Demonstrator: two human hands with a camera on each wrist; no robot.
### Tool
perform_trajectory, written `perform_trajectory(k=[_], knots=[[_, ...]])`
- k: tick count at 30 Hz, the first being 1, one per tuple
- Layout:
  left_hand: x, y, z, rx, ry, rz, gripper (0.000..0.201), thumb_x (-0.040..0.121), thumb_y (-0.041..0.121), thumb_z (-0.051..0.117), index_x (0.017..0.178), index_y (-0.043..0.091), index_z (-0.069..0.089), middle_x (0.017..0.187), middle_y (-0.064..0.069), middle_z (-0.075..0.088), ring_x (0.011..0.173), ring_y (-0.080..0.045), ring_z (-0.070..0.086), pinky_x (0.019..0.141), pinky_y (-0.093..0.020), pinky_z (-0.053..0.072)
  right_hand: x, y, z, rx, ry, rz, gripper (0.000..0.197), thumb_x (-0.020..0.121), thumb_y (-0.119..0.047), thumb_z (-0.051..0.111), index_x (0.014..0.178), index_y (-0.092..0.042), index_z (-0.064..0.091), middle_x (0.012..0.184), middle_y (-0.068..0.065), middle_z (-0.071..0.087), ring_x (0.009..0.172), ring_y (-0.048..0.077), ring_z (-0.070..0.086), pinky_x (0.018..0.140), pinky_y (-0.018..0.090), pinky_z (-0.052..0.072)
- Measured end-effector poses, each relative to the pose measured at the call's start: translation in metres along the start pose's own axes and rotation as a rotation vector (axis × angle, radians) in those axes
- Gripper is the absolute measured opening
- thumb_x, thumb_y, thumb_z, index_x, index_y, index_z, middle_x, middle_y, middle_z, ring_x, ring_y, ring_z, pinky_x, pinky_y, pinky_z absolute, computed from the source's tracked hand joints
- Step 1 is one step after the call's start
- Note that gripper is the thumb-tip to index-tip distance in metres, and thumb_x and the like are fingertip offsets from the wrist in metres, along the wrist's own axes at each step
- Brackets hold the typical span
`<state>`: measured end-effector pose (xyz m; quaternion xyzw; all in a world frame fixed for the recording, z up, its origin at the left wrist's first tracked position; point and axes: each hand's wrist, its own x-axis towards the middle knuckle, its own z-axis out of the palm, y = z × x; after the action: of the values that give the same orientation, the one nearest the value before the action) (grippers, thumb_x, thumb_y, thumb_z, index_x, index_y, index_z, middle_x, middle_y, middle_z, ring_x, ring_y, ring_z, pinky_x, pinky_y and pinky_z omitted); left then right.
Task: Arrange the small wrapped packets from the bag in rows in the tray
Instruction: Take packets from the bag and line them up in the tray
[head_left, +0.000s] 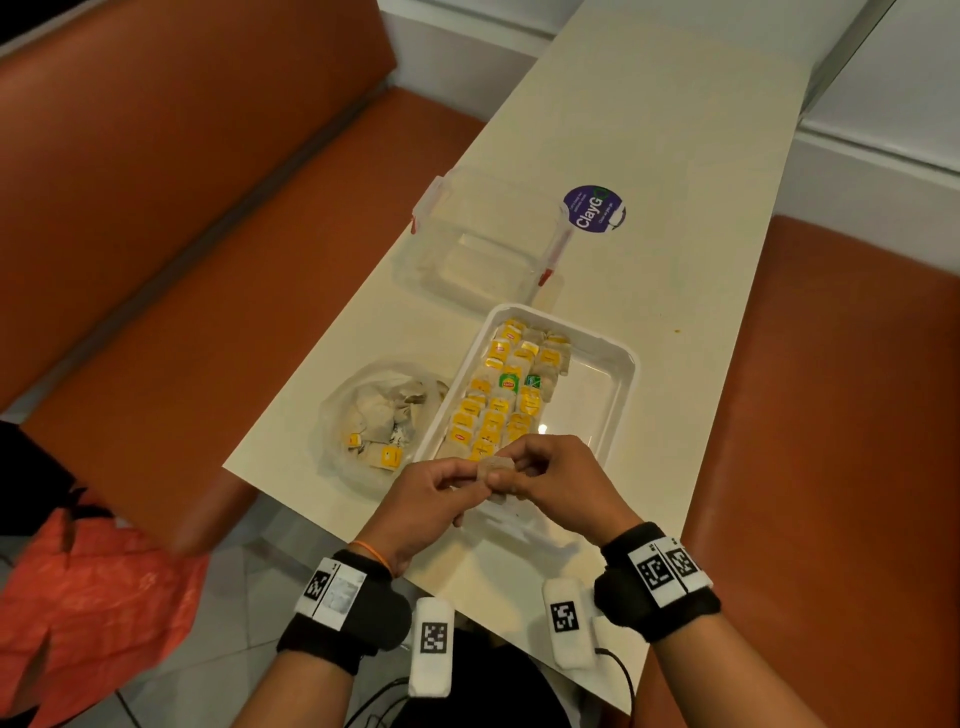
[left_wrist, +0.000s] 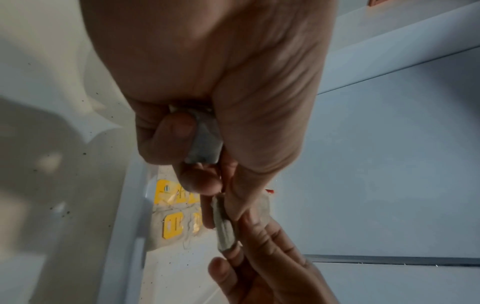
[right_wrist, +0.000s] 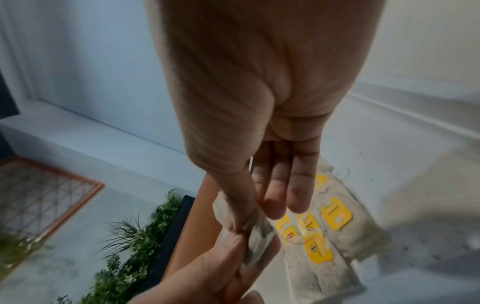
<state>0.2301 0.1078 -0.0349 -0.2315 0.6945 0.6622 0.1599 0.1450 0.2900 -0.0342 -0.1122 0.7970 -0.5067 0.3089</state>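
A: Why are both hands on 1 packet?

B: I judge I'm straightening it before it goes down. My left hand (head_left: 423, 491) and right hand (head_left: 558, 480) meet over the near end of the tray (head_left: 621, 387). The fingers (right_wrist: 235, 216) of my right hand pinch the packet (head_left: 493, 467) at one end, and the left fingers (left_wrist: 176, 131) pinch the other. The left wrist view seems to show a 2nd packet tucked under the curled left fingers, but I can't tell for sure.

A: Why hold it over that end?

B: The rows (head_left: 506, 389) fill the left side of the tray, running away from me. The open floor lies to the right, so I judge the next slot is at the near end or starts a new column.

A: How many are laid?

B: About 3 columns. I count roughly 20 packets, mostly yellow tags and 2 green ones; the overlap stops an exact count.

A: And the bag?

B: The bag (head_left: 379, 415) sits on the desk (head_left: 675, 156), touching the tray's left wall, mouth open for short reaches. Several packets remain inside; I see 2 yellow tags, the rest crumpled together.

A: Anything else?

B: 1 clear tub (head_left: 478, 249) beyond the tray, and 1 round sticker (head_left: 595, 208).
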Motion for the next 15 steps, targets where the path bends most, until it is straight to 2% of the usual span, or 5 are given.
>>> perform_trajectory(k=[2, 5, 8, 11, 15], knots=[[0.003, -0.003, -0.001, 0.007, 0.024, -0.015, 0.021, 0.095, 0.017, 0.075, 0.116, 0.022, 0.080, 0.102, -0.003, 0.079, 0.058, 0.002, 0.055, 0.052, -0.013, 0.043, 0.004, 0.009, 0.002, 0.018, 0.002, 0.014, 0.017, 0.083, -0.030, 0.087, 0.092, -0.019, 0.079, 0.081, 0.001, 0.078, 0.076, 0.019, 0.074, 0.076, 0.037, 0.062], [0.007, -0.008, -0.005, -0.018, 0.146, -0.073, 0.022, 0.095, 0.020, 0.075, 0.117, 0.022, 0.078, 0.106, -0.001, 0.078, 0.058, -0.002, 0.057, 0.056, -0.016, 0.048, 0.014, 0.025, 0.007, -0.041, 0.070, 0.066, 0.012, 0.084, -0.031, 0.086, 0.087, -0.023, 0.078, 0.078, -0.003, 0.077, 0.071, 0.014, 0.071, 0.075, 0.036, 0.061], [0.007, -0.006, -0.010, -0.132, 0.192, -0.129, 0.017, 0.099, 0.028, 0.070, 0.112, 0.021, 0.078, 0.105, -0.002, 0.078, 0.060, -0.010, 0.050, 0.047, -0.016, 0.038, 0.025, 0.039, 0.014, -0.139, 0.076, 0.143, 0.009, 0.086, -0.028, 0.083, 0.086, -0.025, 0.074, 0.081, -0.003, 0.076, 0.074, 0.015, 0.070, 0.077, 0.034, 0.060], [0.003, -0.003, -0.016, -0.207, 0.154, -0.157, 0.023, 0.103, 0.035, 0.063, 0.112, 0.019, 0.077, 0.106, -0.002, 0.079, 0.061, -0.011, 0.049, 0.048, -0.022, 0.027, 0.029, 0.047, 0.022, -0.201, 0.026, 0.183, 0.009, 0.088, -0.026, 0.081, 0.087, -0.026, 0.073, 0.083, 0.003, 0.076, 0.069, 0.016, 0.066, 0.074, 0.032, 0.058], [0.001, -0.002, -0.022, -0.278, 0.134, -0.159, 0.028, 0.104, 0.038, 0.060, 0.114, 0.017, 0.077, 0.108, -0.008, 0.079, 0.062, -0.010, 0.049, 0.051, -0.026, 0.024, 0.034, 0.051, 0.028, -0.171, 0.021, 0.228, 0.008, 0.089, -0.022, 0.080, 0.093, -0.019, 0.074, 0.082, 0.006, 0.077, 0.065, 0.017, 0.070, 0.075, 0.034, 0.061]])
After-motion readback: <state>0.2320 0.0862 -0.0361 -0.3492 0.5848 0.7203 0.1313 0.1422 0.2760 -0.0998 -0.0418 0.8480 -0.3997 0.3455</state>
